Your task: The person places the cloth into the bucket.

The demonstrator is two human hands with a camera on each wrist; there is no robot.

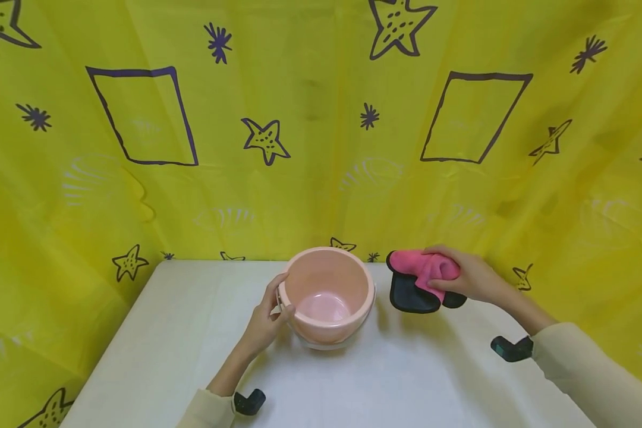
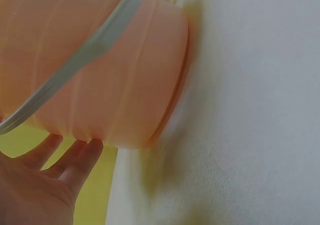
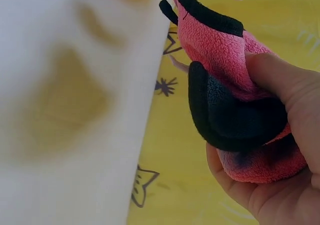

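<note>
A peach-coloured plastic bucket point(image 1: 326, 330) is in the middle of the head view, its open mouth facing up toward me. Its pale handle point(image 2: 95, 47) hangs down across the side in the left wrist view. My left hand point(image 1: 264, 324) holds the bucket at the left of its rim, thumb by the rim and the other fingers against the outer wall. To the right of the bucket, my right hand point(image 1: 468, 276) grips a bunched pink and black cloth point(image 1: 414, 291) above the table. In the right wrist view the cloth point(image 3: 215, 60) shows fuzzy pink fabric and black edging.
A white table point(image 1: 192, 333) lies under both hands, with shadows of the hands and cloth on it. Behind and at the sides hangs a yellow curtain point(image 1: 310, 196) printed with starfish and shells. Dark wrist-worn devices point(image 1: 248, 402) show at both cuffs.
</note>
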